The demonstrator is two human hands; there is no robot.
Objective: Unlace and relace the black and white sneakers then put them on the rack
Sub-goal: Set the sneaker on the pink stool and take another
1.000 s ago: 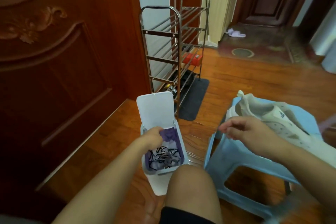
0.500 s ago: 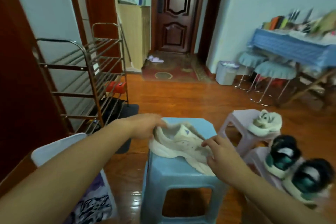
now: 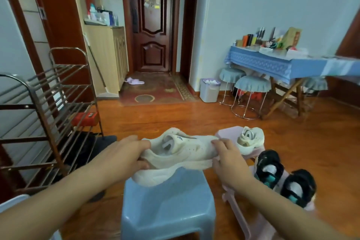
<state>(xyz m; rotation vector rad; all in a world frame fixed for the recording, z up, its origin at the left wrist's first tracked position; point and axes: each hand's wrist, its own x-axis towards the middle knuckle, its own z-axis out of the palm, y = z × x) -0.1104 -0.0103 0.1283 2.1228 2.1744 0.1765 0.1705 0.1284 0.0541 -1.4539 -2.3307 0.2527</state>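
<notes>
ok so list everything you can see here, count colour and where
cream sneaker: 1, off-white, held over the blue stool
blue stool: 1, light blue, centre foreground
black and white sneakers: 2, black with teal, on a pink stool at right
pink stools: 2, pale pink, right of the blue stool
second cream sneaker: 1, on the far pink stool
shoe rack: 1, metal, left, with a red box on a shelf
bin: 1, grey, by the far wall
round stools: at least 2, blue covers, by the table
table: 1, blue cloth, right, cluttered
slippers: lilac, by the door
left hand: grips the sneaker's heel end
right hand: fingers pinch its toe end
</notes>
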